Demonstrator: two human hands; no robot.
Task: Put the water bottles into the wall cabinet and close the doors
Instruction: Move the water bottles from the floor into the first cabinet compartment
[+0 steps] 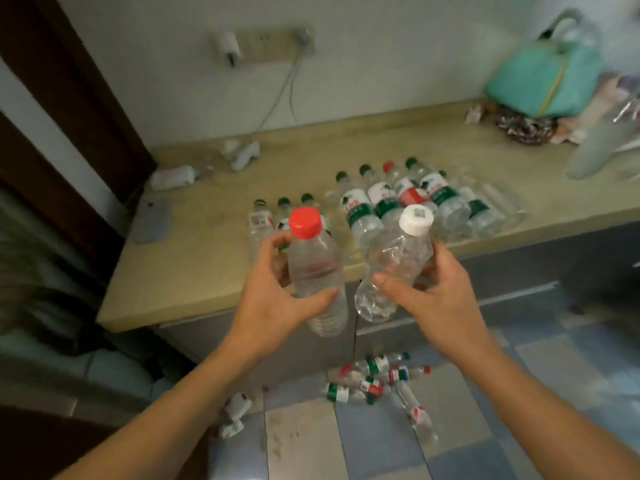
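the left hand [277,292] is wrapped round a clear bottle with a red cap [317,271], thumb across the front and fingers curled behind it, holding it nearly upright. the right hand [429,289] grips a crumpled clear bottle with a white cap [394,268], thumb across its lower body, the bottle leaning toward the right. the two bottles are just beside each other, held in the air over the front edge of the counter [194,278].

as a judgement, the task is at an early or middle stage: two bottles are in hand, ready to be carried, but no wall cabinet shows in this view, so how many are already stored cannot be told, nor whether its doors stand ajar. much is plainly left. behind the hands a row of bottles on the counter [408,202], most with green caps and labels, lies and stands close together near the front edge. below, a heap of bottles on the floor [374,379] lies on the blue and white tiles in front of the grey lower cupboard [502,271].

around these: a phone [152,221] lies flat near the left end of the counter, white chargers [242,154] sit by the wall with a cable running up to a power strip [266,46], and a teal bag [543,77] rests on a pile of cloth at the far right. the heap on the floor lies right where feet would step, so it could trip or roll underfoot, and the crumpled bottle may be springy in the grip.
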